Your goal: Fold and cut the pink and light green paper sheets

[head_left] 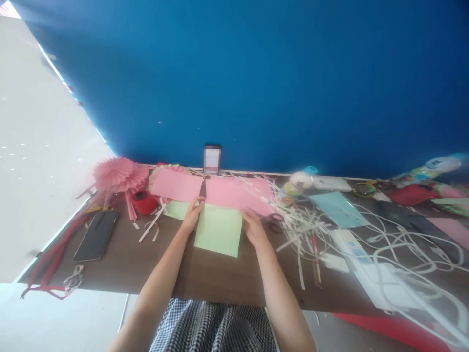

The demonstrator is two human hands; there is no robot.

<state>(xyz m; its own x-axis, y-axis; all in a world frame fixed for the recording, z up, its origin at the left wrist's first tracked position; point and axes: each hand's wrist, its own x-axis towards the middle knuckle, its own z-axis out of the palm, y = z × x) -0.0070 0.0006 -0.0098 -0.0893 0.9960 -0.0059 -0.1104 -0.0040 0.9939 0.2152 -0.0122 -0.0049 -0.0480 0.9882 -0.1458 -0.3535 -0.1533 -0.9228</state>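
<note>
- Currently, my left hand (192, 215) lies flat, fingers extended, on the upper left corner of the green paper sheet (219, 230); it presses down and grips nothing.
- My right hand (254, 229) rests at the sheet's right edge, fingers loosely spread; I cannot tell whether it pinches the edge.
- Green paper sheet: flat on the brown worktop (205, 274), centred between both hands.
- Pink paper sheets (205, 190): two, side by side just beyond the green one, towards the blue wall (256, 83).
- Phone (211, 159): upright against the wall, behind the pink sheets.
- Pink paper fan (119, 176) and red tape roll (143, 201): left of the sheets.
- Dark phone (96, 235): flat, far left.
- White paper strips (304, 222) and scissors (273, 221): just right of my right hand.
- White cables (403, 244) and power strip (353, 247): further right.
</note>
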